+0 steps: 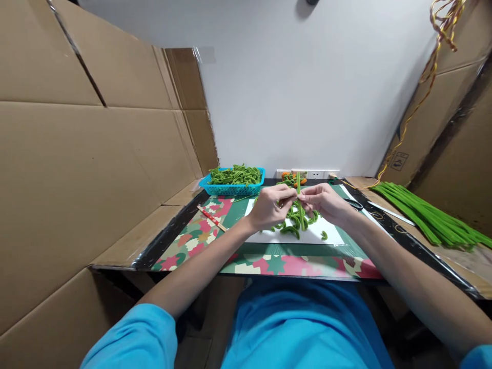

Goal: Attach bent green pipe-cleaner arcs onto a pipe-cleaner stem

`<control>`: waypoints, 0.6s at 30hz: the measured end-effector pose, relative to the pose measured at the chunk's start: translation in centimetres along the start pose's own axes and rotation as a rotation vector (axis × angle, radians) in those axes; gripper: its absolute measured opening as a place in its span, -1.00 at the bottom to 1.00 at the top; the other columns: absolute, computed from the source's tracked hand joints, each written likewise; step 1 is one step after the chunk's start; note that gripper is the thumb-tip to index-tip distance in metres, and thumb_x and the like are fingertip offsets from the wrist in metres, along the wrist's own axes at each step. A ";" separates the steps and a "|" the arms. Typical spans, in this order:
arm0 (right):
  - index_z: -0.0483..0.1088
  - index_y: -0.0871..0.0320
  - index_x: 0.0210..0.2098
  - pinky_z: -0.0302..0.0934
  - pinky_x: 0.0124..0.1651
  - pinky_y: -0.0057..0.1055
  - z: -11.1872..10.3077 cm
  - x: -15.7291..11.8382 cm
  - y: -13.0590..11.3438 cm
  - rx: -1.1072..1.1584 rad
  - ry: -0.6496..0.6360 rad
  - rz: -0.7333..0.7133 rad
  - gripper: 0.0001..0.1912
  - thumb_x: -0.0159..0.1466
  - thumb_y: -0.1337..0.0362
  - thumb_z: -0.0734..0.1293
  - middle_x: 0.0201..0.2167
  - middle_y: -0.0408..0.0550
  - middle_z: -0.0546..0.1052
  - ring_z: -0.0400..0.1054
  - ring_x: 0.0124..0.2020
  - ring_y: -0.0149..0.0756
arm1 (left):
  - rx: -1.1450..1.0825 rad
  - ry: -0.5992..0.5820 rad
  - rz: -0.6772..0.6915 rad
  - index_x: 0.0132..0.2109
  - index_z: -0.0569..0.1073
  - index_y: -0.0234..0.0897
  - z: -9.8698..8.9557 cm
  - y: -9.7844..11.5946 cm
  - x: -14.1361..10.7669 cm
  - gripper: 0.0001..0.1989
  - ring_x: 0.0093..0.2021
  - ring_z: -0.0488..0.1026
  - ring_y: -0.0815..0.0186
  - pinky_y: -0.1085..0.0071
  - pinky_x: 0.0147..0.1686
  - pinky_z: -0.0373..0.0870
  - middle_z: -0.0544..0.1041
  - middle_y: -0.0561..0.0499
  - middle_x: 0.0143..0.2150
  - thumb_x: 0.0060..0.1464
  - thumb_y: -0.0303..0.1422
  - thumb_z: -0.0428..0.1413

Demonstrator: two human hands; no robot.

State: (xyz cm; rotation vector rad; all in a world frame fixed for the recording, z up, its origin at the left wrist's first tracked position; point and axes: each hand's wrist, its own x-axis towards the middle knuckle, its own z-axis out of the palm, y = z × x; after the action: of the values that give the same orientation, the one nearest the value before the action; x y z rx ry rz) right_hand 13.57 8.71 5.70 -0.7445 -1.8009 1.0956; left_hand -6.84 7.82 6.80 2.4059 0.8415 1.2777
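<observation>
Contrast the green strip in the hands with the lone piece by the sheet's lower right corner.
The green strip is long and nearly straight; the lone piece is short and curled. The left hand and right hand hold the strip; the piece lies on the white sheet. Both are green.

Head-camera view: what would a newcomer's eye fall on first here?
Probably the bare left hand and right hand, pinching a slender, fuzzy green strip above a white rectangular sheet scattered with curled green pieces. Next, likely, the bright blue plastic basket behind and to the left, heaped with similar curls. At far right, a bundle of long, bright green strips also stands out.
</observation>
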 end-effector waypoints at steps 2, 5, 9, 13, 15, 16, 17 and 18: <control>0.43 0.19 -0.55 0.23 -0.58 -0.41 -0.3 0.2 -0.3 0.187 -0.045 0.145 -0.55 0.12 -0.04 0.56 -0.66 -0.14 0.38 0.23 -0.66 -0.41 | 0.044 -0.010 0.007 -0.24 0.67 -0.25 0.2 0.1 0.1 -0.82 -0.33 0.43 0.28 0.39 -0.25 0.40 0.56 -0.11 -0.30 0.21 -0.28 0.21; 0.44 0.19 -0.54 0.29 -0.53 -0.41 -0.4 0.3 -0.1 0.199 0.028 0.103 -0.56 0.09 -0.02 0.59 -0.62 -0.13 0.43 0.30 -0.62 -0.40 | -0.083 0.006 -0.089 -0.27 0.65 -0.29 0.7 -0.5 0.2 -0.77 -0.38 0.45 0.32 0.42 -0.33 0.40 0.56 -0.08 -0.33 0.23 -0.22 0.21; 0.50 0.17 -0.42 0.36 -0.51 -0.35 0.4 0.2 0.7 0.001 0.135 -0.075 -0.61 0.18 -0.05 0.53 -0.58 -0.10 0.49 0.42 -0.58 -0.29 | -0.410 0.029 -0.334 -0.26 0.62 -0.37 1.2 -1.7 0.3 -0.66 -0.51 0.44 0.37 0.47 -0.51 0.35 0.54 -0.02 -0.42 0.11 -0.11 0.31; 0.50 0.14 -0.36 0.40 -0.46 -0.31 1.1 0.1 1.0 -0.081 0.233 -0.183 -0.65 0.23 -0.03 0.51 -0.54 -0.08 0.53 0.47 -0.56 -0.25 | -0.588 0.036 -0.428 -0.24 0.62 -0.40 1.3 -2.0 0.3 -0.59 -0.53 0.44 0.40 0.48 -0.55 0.34 0.54 0.00 -0.45 -0.02 -0.10 0.40; 0.50 0.13 -0.36 0.39 -0.46 -0.31 1.3 0.0 1.0 -0.092 0.263 -0.206 -0.65 0.22 -0.03 0.51 -0.54 -0.08 0.53 0.46 -0.56 -0.24 | -0.619 0.027 -0.442 -0.26 0.62 -0.41 1.2 -2.0 0.3 -0.58 -0.56 0.42 0.42 0.49 -0.57 0.32 0.54 0.01 -0.47 -0.05 -0.10 0.42; 0.51 0.14 -0.37 0.39 -0.47 -0.31 1.3 -0.1 1.0 -0.102 0.268 -0.207 -0.65 0.22 -0.03 0.51 -0.54 -0.08 0.53 0.46 -0.56 -0.24 | -0.617 0.023 -0.447 -0.26 0.62 -0.41 1.2 -2.0 0.4 -0.58 -0.56 0.42 0.42 0.49 -0.57 0.32 0.54 0.01 -0.47 -0.05 -0.10 0.42; 0.51 0.14 -0.37 0.38 -0.48 -0.31 1.2 -0.1 1.1 -0.114 0.266 -0.201 -0.66 0.22 -0.01 0.50 -0.54 -0.08 0.53 0.46 -0.56 -0.24 | -0.600 0.022 -0.446 -0.25 0.62 -0.42 1.3 -2.1 0.4 -0.58 -0.56 0.42 0.42 0.49 -0.57 0.32 0.54 0.01 -0.47 -0.06 -0.10 0.42; 0.51 0.15 -0.38 0.39 -0.48 -0.31 1.2 0.0 1.1 -0.121 0.253 -0.185 -0.67 0.23 0.00 0.50 -0.55 -0.08 0.53 0.46 -0.57 -0.24 | -0.568 0.022 -0.438 -0.24 0.62 -0.42 1.3 -2.2 0.4 -0.57 -0.56 0.43 0.42 0.49 -0.56 0.33 0.55 0.00 -0.47 -0.05 -0.10 0.42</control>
State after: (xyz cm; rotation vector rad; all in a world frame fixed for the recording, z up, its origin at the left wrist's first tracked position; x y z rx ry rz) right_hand 12.58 8.75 4.39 -0.7360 -1.6912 0.7414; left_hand -6.40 9.84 5.18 1.6603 0.8137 1.1676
